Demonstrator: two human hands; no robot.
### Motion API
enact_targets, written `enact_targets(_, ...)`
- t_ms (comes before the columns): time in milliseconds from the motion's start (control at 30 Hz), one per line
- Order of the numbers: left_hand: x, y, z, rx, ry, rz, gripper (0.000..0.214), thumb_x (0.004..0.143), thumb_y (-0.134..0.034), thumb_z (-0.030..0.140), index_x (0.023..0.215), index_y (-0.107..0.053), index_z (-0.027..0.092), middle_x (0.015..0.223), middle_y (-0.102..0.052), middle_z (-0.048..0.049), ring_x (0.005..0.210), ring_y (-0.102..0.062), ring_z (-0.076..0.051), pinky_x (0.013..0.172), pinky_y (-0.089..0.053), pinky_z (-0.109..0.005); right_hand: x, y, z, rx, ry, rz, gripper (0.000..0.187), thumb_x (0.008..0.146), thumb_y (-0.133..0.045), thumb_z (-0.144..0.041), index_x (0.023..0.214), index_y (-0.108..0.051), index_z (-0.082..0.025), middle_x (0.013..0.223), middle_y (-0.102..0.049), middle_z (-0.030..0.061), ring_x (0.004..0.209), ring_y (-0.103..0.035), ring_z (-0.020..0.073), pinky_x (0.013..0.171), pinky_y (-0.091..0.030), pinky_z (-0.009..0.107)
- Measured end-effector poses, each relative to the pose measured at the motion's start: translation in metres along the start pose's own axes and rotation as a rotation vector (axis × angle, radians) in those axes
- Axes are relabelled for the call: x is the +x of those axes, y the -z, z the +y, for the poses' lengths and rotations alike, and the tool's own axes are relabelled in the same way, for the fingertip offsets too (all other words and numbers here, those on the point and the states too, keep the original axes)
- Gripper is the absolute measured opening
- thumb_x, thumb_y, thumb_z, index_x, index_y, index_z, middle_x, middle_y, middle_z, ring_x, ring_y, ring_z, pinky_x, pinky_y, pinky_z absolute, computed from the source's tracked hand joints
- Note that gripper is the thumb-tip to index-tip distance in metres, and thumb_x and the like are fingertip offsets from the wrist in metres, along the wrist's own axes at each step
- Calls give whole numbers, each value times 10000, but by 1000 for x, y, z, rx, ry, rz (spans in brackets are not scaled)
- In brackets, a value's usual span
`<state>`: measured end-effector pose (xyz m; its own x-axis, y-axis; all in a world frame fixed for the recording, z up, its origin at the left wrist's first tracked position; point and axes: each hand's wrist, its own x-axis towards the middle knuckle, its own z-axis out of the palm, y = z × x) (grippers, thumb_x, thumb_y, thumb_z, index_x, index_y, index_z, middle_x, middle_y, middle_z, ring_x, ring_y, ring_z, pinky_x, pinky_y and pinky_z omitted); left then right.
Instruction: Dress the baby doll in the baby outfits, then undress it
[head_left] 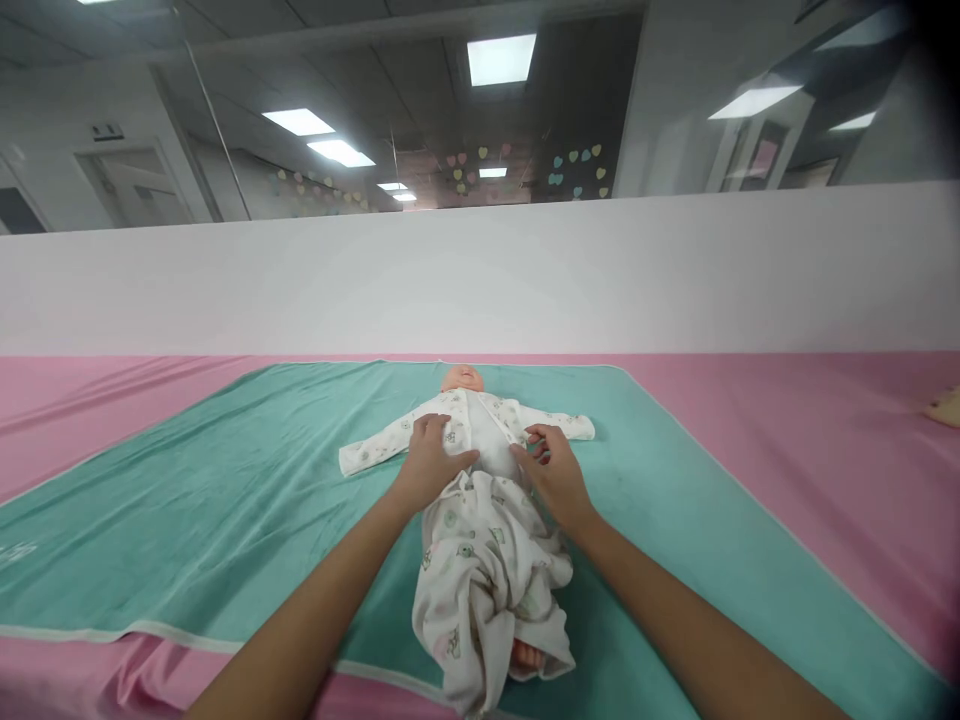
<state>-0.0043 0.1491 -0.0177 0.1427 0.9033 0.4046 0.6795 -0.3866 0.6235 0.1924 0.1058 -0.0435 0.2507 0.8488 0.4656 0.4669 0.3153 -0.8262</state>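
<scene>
A baby doll (463, 378) lies on its back, head toward the wall, with its sleeves spread wide. Its white printed baby shirt (384, 443) is parted at the front over a plain white belly. Matching baby pants (480, 560) lie bunched around the legs; one foot (526, 655) shows at a cuff. My left hand (433, 462) rests on the shirt's left side, thumb stretched toward the belly and fingers apart. Curled at the shirt's right front edge, my right hand (556, 475) seems to pinch the cloth between thumb and fingers.
Beneath the doll is a teal blanket (225, 500), wrinkled on the left, over a pink sheet (825, 450). A low white wall (480, 285) runs behind, with a mirror or glass above it. A beige object (946, 408) shows at the right edge.
</scene>
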Motion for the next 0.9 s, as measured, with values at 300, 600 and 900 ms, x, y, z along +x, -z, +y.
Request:
enact_targets(300, 3, 27, -34, 209, 24, 66, 128, 822, -410, 283, 720, -433, 209, 879, -563, -11, 788, -543, -179, 645, -380, -286, 6, -6, 15, 31, -70, -162, 262, 851, -454, -469, 848, -525, -217, 645, -412, -44, 615, -411, 140, 598, -355, 266)
enact_targets(600, -7, 46, -84, 174, 17, 250, 168, 748, -442, 137, 890, -502, 205, 971, -573, -71, 960, -538, -232, 813, -438, -366, 26, 25, 39, -331, 29, 43, 196, 772, -526, -325, 923, -582, -213, 926, -559, 34, 779, -513, 181, 702, -398, 310)
enact_targets(900, -27, 28, -44, -152, -374, -348, 286, 823, -585, 378, 1086, -633, 277, 1491, -263, -41, 1386, -184, -300, 1112, -241, -484, -7, 26, -25, 64, 48, -800, 119, 723, -678, -310, 780, -663, -206, 833, -554, -4, 717, -508, 125, 648, -426, 249)
